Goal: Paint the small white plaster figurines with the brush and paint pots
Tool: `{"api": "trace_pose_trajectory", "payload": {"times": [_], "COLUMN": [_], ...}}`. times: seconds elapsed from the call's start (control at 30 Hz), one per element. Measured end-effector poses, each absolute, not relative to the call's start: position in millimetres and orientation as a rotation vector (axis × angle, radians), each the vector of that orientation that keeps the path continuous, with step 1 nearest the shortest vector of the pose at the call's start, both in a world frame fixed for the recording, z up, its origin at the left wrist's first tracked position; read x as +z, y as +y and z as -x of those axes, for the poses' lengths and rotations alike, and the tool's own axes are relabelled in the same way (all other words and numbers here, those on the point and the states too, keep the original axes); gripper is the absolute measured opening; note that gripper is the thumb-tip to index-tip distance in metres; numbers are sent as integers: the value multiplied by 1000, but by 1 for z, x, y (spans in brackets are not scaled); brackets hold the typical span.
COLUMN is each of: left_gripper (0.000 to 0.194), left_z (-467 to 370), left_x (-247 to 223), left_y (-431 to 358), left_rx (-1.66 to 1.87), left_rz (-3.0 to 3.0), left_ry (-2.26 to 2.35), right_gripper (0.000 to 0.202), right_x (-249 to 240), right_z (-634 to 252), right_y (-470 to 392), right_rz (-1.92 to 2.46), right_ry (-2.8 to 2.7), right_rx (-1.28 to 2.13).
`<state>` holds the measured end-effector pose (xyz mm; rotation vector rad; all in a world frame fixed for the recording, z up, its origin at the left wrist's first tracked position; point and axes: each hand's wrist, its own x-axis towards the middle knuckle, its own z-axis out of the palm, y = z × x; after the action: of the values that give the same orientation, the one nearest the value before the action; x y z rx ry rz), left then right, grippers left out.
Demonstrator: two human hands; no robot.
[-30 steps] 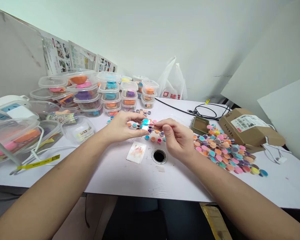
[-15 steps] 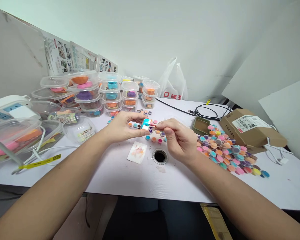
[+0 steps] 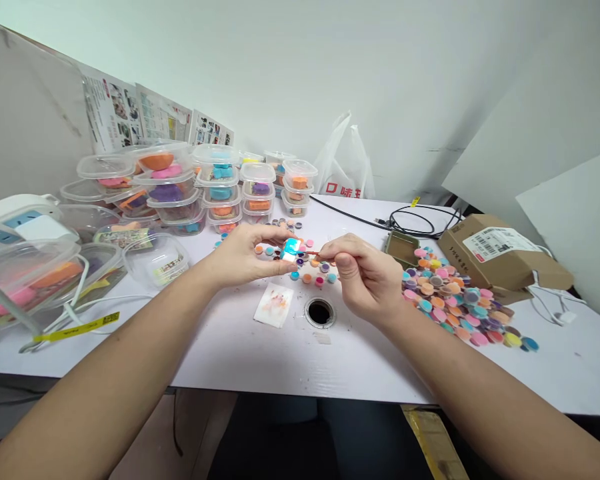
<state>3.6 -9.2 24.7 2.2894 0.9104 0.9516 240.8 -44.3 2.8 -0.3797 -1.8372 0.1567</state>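
Note:
Between the thumb and fingers of my left hand [image 3: 253, 253] is a small white piece [image 3: 291, 250] partly covered in turquoise paint. My right hand [image 3: 367, 273] is closed around a thin red-handled paintbrush [image 3: 313, 253], whose tip points left at the painted side; whether it touches the surface is hard to tell. Small round paint pots [image 3: 307, 279] in several colours stand on the table behind and below my hands. A stained white tissue [image 3: 274, 305] lies flat in front of them, beside a round cable hole [image 3: 320, 311].
Stacked clear containers with coloured pieces [image 3: 224, 193] line the left and back. On the right, a large heap of paint pots [image 3: 450, 300] spreads before a cardboard box [image 3: 495, 250]. A green tray [image 3: 403, 248], black cable [image 3: 420, 223] and white plastic bag [image 3: 345, 160] are farther back.
My right hand has shifted slightly right with the brush, showing more of its handle. My left hand stays nearly in place, with the piece turned slightly.

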Motion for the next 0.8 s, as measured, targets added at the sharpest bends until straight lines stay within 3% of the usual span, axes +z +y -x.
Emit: {"api": "trace_pose_trajectory", "payload": {"times": [0.2,0.53,0.8], "left_gripper": [48,50,50], "left_z": [-3,-5,-6], "left_x": [25,23,24], "left_y": [-11,-11,-15], "left_rx": [920,905,899], "left_rz": [-2319,-2334,-2352], "left_ry": [928,909,937], "right_gripper": [20,25,27], "right_x": [2,-2,-4], "right_z": [-239,-227,-228], "right_y": [-49,-48,-45], "right_rz": [440,623,680], "right_ry": [-1832,-1559,-1557], "right_rx": [224,684,728]}}
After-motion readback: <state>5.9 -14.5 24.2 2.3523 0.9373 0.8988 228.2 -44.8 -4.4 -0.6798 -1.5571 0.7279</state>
